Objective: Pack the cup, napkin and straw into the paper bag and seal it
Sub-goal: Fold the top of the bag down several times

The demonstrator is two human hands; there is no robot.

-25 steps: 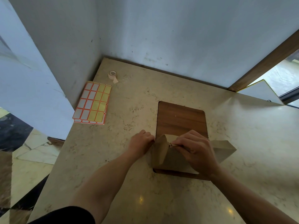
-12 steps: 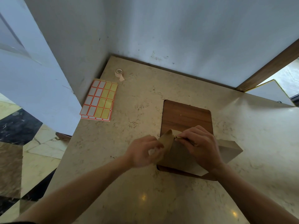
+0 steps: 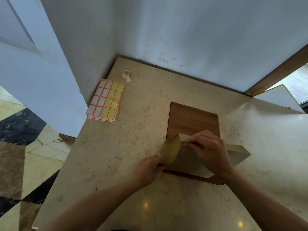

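A brown paper bag (image 3: pixel 186 157) lies on its side across the near end of a wooden board (image 3: pixel 193 119), its mouth toward the left. My right hand (image 3: pixel 209 150) presses on top of the bag and pinches the folded edge of its mouth. My left hand (image 3: pixel 147 169) grips the lower left corner of the curled flap (image 3: pixel 170 152). Cup, napkin and straw are not visible; the bag hides whatever is inside it.
A stack of orange-bordered label sheets (image 3: pixel 105 103) lies at the counter's left edge, and a small tape roll (image 3: pixel 126 75) sits behind it near the wall corner. The marble counter (image 3: pixel 133 147) drops off to the floor on the left. Walls close in behind.
My left hand has slid from the bag's upper left corner down toward me and now holds the flap's lower corner. The flap curls up more. My right hand stays on the fold.
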